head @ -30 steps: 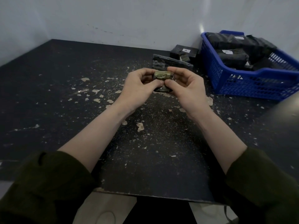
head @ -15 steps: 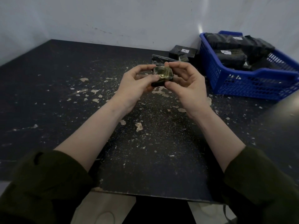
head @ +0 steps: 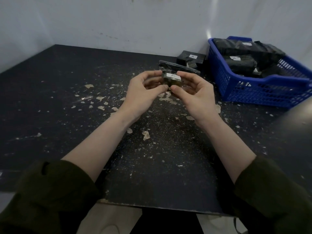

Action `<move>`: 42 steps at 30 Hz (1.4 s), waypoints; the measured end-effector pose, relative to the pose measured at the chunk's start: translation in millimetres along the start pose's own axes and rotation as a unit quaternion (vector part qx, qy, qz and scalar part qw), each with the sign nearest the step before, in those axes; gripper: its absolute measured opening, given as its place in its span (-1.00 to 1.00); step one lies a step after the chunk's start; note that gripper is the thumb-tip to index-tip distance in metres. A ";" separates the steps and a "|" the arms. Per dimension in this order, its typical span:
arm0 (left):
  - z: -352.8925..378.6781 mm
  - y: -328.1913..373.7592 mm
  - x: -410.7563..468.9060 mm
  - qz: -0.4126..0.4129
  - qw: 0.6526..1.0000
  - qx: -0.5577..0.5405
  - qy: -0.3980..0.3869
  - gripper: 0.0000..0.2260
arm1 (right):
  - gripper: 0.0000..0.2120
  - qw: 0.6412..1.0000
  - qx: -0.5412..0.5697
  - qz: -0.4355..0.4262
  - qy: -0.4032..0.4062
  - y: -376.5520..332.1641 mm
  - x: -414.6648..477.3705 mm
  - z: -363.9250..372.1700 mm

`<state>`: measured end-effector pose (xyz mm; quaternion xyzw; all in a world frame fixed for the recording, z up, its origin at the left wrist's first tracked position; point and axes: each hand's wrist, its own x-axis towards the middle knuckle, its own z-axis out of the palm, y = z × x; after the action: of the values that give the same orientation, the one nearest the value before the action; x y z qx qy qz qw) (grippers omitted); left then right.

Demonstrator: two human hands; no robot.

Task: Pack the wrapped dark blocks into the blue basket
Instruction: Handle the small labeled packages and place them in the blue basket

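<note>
Wrapped dark block [head: 171,80] is up off the surface [head: 67,102], held between both hands in front of me, its white label facing up. My left hand [head: 143,89] pinches its left end with thumb and curled fingers. My right hand [head: 194,94] grips the right end the same way, thumb at the near lower edge. I see the blue basket [head: 270,81] at the far right by the wall, apart from the hands, with several more wrapped blocks [head: 239,64] piled inside. Just left of it another labelled block [head: 191,58] rests on the surface, and a flat dark packet [head: 179,68] lies behind my hands. Pale flakes [head: 146,135] litter the surface.
</note>
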<state>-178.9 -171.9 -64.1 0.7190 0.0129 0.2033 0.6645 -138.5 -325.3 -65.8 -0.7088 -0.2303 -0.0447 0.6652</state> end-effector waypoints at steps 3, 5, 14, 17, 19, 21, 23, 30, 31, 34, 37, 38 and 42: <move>-1.2 0.4 1.8 -0.022 0.998 -0.051 -0.025 -0.76 | -0.53 1.000 -0.004 -0.025 -0.009 0.7 -0.1 -0.3; -0.7 1.2 2.5 -0.057 0.992 -0.106 -0.039 -0.83 | -0.50 0.999 0.000 -0.041 -0.014 1.3 -0.1 -0.7; -0.8 -2.3 5.4 -0.045 0.991 -0.126 -0.007 -0.74 | -0.51 0.997 0.044 -0.029 -0.052 0.9 2.5 -7.3; -1.0 0.7 4.1 -0.031 0.993 -0.110 -0.005 -0.72 | -0.62 0.992 0.116 0.020 -0.056 -1.1 1.2 -9.6; 0.1 3.0 1.5 -0.020 0.995 -0.101 -0.017 -0.72 | -0.65 0.993 0.113 0.029 -0.038 -2.9 0.4 -10.0; 2.0 7.0 -0.9 -0.004 0.996 -0.089 -0.026 -0.71 | -0.65 0.994 0.107 0.033 -0.021 -6.5 -0.7 -10.5; 4.4 11.5 -2.7 0.001 0.996 -0.084 -0.028 -0.70 | -0.66 0.993 0.110 0.036 -0.013 -13.3 -3.9 -12.1; 38.1 30.1 -7.1 0.001 0.993 -0.107 -0.049 -0.74 | -0.53 1.000 0.000 0.006 -0.021 -37.6 -13.4 -47.8; 48.1 34.2 -5.6 0.002 0.992 -0.115 -0.058 -0.74 | -0.50 0.999 -0.033 -0.007 -0.023 -41.9 -12.1 -60.2; 82.0 47.7 4.4 0.023 0.990 -0.104 -0.091 -0.75 | -0.49 0.991 -0.123 -0.046 -0.023 -62.7 -6.6 -103.2; 121.0 59.3 22.6 0.053 0.990 -0.063 -0.118 -0.75 | -0.52 0.970 -0.235 -0.063 -0.016 -83.6 3.5 -148.2; 134.2 61.8 30.1 0.058 0.989 -0.048 -0.125 -0.75 | -0.53 0.962 -0.266 -0.060 -0.011 -88.2 8.6 -162.7; 176.1 66.4 60.5 0.076 0.982 0.056 -0.162 -0.67 | -0.52 0.941 -0.337 -0.008 0.020 -88.9 42.7 -213.8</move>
<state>-85.6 -329.5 10.4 0.7776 -0.1379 0.1330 0.5988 -82.9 -519.2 55.8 -0.8886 -0.1941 -0.1392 0.3915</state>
